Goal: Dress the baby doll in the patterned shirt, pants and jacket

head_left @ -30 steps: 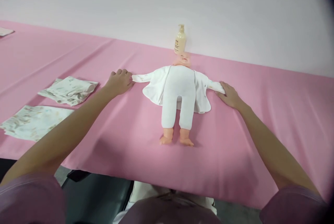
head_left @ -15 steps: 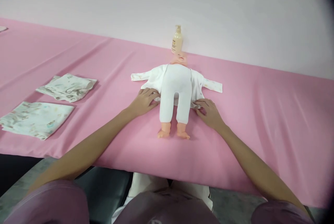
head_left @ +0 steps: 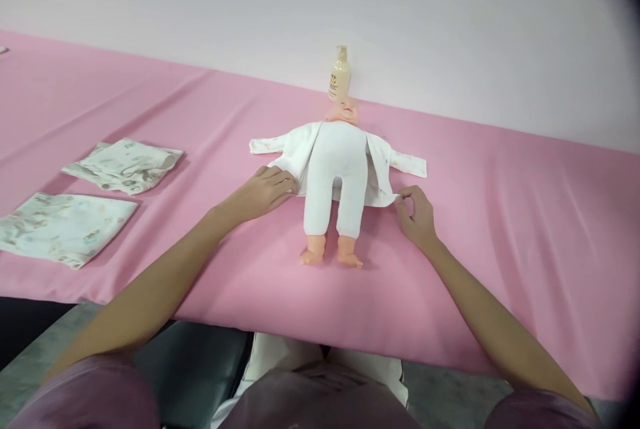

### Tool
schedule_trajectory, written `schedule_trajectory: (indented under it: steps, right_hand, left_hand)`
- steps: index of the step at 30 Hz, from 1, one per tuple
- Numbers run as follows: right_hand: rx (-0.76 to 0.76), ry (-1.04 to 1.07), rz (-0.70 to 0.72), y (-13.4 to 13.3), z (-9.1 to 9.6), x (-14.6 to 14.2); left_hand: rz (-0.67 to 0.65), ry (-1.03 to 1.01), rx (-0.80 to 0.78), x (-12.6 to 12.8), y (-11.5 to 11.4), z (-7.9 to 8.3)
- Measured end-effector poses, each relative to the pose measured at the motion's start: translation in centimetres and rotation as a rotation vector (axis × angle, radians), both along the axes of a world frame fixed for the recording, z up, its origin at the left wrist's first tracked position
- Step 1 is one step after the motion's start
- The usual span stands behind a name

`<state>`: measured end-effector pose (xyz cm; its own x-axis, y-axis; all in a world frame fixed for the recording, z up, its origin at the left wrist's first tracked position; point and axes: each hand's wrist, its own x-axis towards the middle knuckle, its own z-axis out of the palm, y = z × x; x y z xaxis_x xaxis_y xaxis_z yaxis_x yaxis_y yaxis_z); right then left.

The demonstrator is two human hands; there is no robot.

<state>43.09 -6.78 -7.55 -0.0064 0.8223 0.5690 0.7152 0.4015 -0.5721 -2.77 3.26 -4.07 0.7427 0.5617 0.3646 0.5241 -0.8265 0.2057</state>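
Observation:
A baby doll (head_left: 337,156) with a white cloth body lies on its back, feet toward me. Its arms are in the patterned sleeves of a white baby shirt (head_left: 379,179), which is spread open at the front under the body. My right hand (head_left: 417,216) pinches the shirt's lower corner on the right and holds it out from the doll. On the other side, my left hand (head_left: 265,192) is closed on the shirt's left lower edge, its fingertips partly hidden by the hand.
A pump bottle (head_left: 340,74) stands behind the doll's head, near the white wall (head_left: 450,36). Two folded patterned cloths, an upper one (head_left: 127,164) and a lower one (head_left: 67,226), lie at the left on the pink sheet (head_left: 440,309). A black seat (head_left: 200,369) is below the edge.
My right hand has moved right, drawing the shirt's corner outward and flattening that side. My left hand has shifted slightly left with its edge of the shirt. The doll stays in place.

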Motion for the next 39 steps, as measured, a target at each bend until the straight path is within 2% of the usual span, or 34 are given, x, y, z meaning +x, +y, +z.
schedule_trajectory:
  steps: [2, 4, 6, 9, 11, 14, 17, 21, 24, 26, 29, 31, 33, 34, 35, 37, 39]
  right_hand:
    - [-0.018, -0.065, 0.067, 0.1, 0.2, -0.1]
    - [-0.059, -0.085, 0.099, 0.1, 0.3, -0.3]
    - [-0.115, -0.072, 0.037, 0.2, 0.1, -0.4]
    - [-0.202, -0.045, -0.147, 0.4, -0.5, -0.4]
    - [-0.23, -0.054, -0.226, 0.6, -1.1, -0.2]
    - [-0.267, -0.097, -0.311, 0.7, -1.2, 0.3]
    - [-0.377, -0.139, -0.351, 0.9, -0.3, 0.7]
    - [-0.59, -0.212, -0.318, 1.6, 2.1, 2.2]
    - [-0.606, -0.173, -0.377, 1.6, 3.7, 5.0]
    - [-0.649, -0.168, -0.375, 1.2, 4.7, 7.3]
    - [-0.794, -0.214, -0.32, 1.6, 6.2, 10.2]
    - [-0.781, -0.224, -0.338, 3.2, 7.2, 10.7]
    - [-0.64, -0.196, -0.352, 6.2, 8.0, 9.9]
    - [-0.55, -0.172, -0.332, 8.0, 8.3, 9.1]
    - [-0.484, -0.148, -0.287, 9.9, 8.5, 8.1]
    - [-0.453, -0.123, -0.187, 13.5, 8.8, 5.9]
    - [-0.509, -0.082, -0.111, 16.3, 8.9, 4.1]
  left_hand:
    - [0.005, 0.012, -0.062, 0.1, -0.3, -0.1]
    - [0.068, -0.032, -0.132, 0.5, -0.5, -0.5]
    - [0.265, -0.122, -0.159, 0.9, -0.5, -1.0]
    - [0.638, -0.175, -0.15, 1.3, -0.1, -1.5]
    - [0.782, -0.142, -0.172, 1.3, 0.5, -1.6]
    - [0.879, -0.123, -0.238, 1.4, 1.4, -1.4]
    - [0.935, -0.131, -0.339, 1.8, 2.0, -0.9]
    - [0.977, -0.113, -0.439, 1.9, 2.2, 0.1]
    - [0.998, -0.087, -0.473, 0.8, 1.9, 0.9]
    - [0.985, 0.057, -0.41, -0.3, 1.7, 1.4]
    - [0.938, 0.313, -0.298, -1.5, 2.6, 2.5]
    - [0.937, 0.32, -0.229, -1.3, 4.3, 3.7]
    - [0.896, 0.206, -0.165, -0.1, 7.1, 5.1]
    - [0.836, 0.139, -0.155, 0.8, 8.6, 5.9]
    - [0.764, 0.082, -0.171, 1.9, 10.3, 6.5]
    - [0.659, 0.002, -0.273, 4.0, 13.4, 7.4]
    - [0.652, -0.075, -0.422, 5.6, 16.1, 7.5]
